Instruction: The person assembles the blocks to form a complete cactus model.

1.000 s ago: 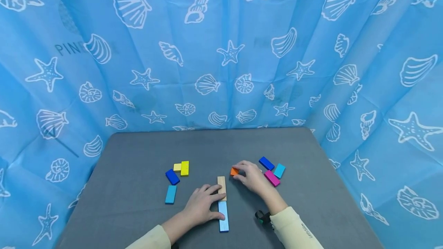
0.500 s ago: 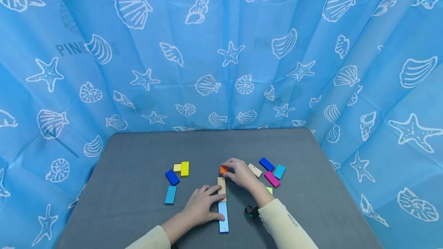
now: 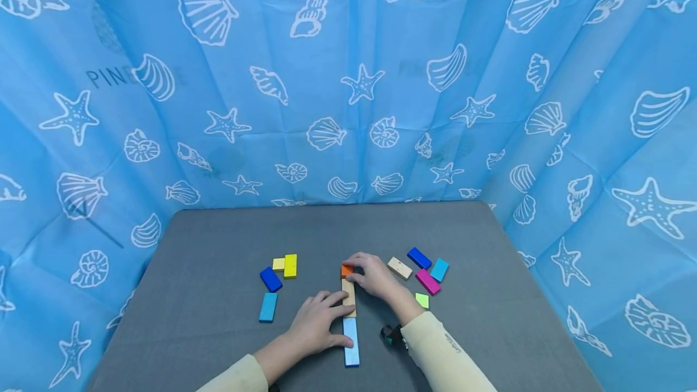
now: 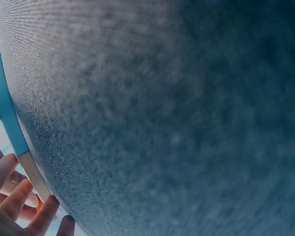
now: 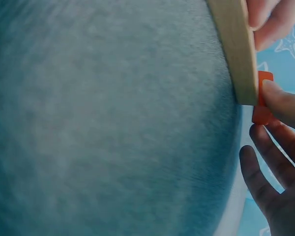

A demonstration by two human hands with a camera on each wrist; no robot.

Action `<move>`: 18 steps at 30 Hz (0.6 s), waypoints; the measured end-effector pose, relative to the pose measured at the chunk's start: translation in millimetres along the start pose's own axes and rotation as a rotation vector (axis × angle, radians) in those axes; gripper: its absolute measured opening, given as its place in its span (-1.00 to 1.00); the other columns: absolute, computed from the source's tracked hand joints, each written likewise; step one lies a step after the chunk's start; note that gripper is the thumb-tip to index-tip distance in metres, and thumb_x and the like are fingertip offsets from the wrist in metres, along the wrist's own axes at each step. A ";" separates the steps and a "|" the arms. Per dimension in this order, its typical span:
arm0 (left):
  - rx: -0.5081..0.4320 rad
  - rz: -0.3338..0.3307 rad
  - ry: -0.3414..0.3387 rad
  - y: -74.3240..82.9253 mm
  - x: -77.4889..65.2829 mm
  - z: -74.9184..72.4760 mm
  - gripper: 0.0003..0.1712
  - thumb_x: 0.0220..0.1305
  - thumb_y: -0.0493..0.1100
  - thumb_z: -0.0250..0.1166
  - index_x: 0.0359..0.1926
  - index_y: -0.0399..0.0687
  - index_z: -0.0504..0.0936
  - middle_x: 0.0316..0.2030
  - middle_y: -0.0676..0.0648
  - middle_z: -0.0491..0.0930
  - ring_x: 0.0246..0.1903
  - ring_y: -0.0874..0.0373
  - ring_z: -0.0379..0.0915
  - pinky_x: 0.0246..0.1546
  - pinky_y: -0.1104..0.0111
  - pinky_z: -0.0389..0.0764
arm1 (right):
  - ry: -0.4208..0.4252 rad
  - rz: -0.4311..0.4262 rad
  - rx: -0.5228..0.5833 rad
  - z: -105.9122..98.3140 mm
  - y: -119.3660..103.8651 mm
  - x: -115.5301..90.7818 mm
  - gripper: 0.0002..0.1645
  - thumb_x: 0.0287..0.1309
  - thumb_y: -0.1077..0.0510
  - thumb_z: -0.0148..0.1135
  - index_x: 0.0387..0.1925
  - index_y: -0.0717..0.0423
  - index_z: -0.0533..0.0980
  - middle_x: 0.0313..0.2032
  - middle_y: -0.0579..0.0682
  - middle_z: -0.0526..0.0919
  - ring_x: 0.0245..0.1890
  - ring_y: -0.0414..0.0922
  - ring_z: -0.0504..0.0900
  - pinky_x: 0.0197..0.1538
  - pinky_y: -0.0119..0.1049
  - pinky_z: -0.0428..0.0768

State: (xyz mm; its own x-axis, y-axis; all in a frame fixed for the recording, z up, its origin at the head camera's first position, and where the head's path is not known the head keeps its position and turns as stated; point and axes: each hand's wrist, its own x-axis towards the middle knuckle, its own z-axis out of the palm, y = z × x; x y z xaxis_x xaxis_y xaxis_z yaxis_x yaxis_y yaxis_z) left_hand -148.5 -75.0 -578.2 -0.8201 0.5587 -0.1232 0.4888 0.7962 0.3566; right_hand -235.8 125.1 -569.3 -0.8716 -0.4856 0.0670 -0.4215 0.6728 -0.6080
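Note:
An orange block (image 3: 346, 270) is pinched between the thumb and fingers of my right hand (image 3: 376, 277), at the far end of a plain wooden block (image 3: 348, 286). In the right wrist view the orange block (image 5: 263, 101) lies across the wooden block's end (image 5: 241, 59). A light blue block (image 3: 351, 346) continues the line toward me, end to end with the wooden one. My left hand (image 3: 317, 323) rests over this line with spread fingers. Its fingertips touch the wooden block and its thumb lies at the light blue block, also visible in the left wrist view (image 4: 6, 108).
Left on the grey table (image 3: 218, 235) lie a pale yellow block (image 3: 278, 264), a yellow block (image 3: 291, 266), a dark blue block (image 3: 271, 279) and a teal block (image 3: 268, 307). To the right are several more, including a magenta block (image 3: 428, 281) and a lime block (image 3: 422, 300).
My right hand has carried the orange block left to the wooden block's far end. A speckled wooden block and the lime block have come into view behind it. The left hand stays put.

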 end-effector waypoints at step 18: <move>0.002 -0.005 0.009 -2.0 2.2 2.9 -0.13 0.00 0.60 0.27 0.35 0.53 0.48 0.44 0.12 0.34 0.27 0.00 0.33 0.13 -0.07 0.49 | -0.028 0.003 0.052 -2.1 2.3 2.7 -0.65 0.38 0.10 0.27 0.13 0.12 0.62 0.04 0.04 0.68 0.06 -0.01 0.64 0.14 0.03 0.59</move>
State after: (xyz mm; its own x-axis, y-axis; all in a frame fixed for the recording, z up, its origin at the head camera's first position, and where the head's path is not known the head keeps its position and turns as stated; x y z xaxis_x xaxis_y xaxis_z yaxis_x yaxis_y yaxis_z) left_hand -150.4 -74.7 -581.8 -0.8250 0.5530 -0.1164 0.4858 0.7992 0.3539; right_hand -239.7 126.5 -568.9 -0.8654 -0.4993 0.0432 -0.4045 0.6449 -0.6484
